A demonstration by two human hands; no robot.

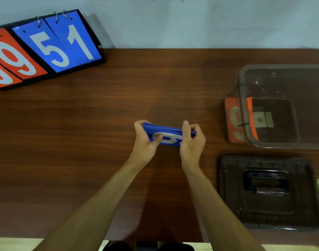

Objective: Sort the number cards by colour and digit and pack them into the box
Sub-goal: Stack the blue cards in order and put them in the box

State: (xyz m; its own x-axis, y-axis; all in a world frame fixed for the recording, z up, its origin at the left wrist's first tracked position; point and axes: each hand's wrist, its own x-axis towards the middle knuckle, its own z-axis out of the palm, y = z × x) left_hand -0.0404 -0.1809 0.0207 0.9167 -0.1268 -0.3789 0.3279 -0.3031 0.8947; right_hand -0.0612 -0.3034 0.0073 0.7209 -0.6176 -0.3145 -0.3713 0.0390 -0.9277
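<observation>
The step in hand looked like squaring up the blue set: a stack of blue cards (168, 132) was held on edge over the middle of the tabletop (119, 105), a white digit facing the person, partly covered. The left hand (146, 142) had a closed grip on the stack's left end, fingers curled behind and thumb pressed on the front face. The right hand (192, 142) pinched the right end, thumb hooked over the top edge.

The clear box (242, 105) stood open well to the right, its dark lid (231, 187) lying on the tabletop nearer the person. A red card (232, 120) showing a 9 sat at the box's left wall; whether inside, under or against it could not be told. A flip scoreboard (46, 49) at the far left corner showed red and blue digits on its rings.

The next move probably called for carrying the stack right and lowering it flat through the box's opening, both grips kept tight so the cards would not fan
</observation>
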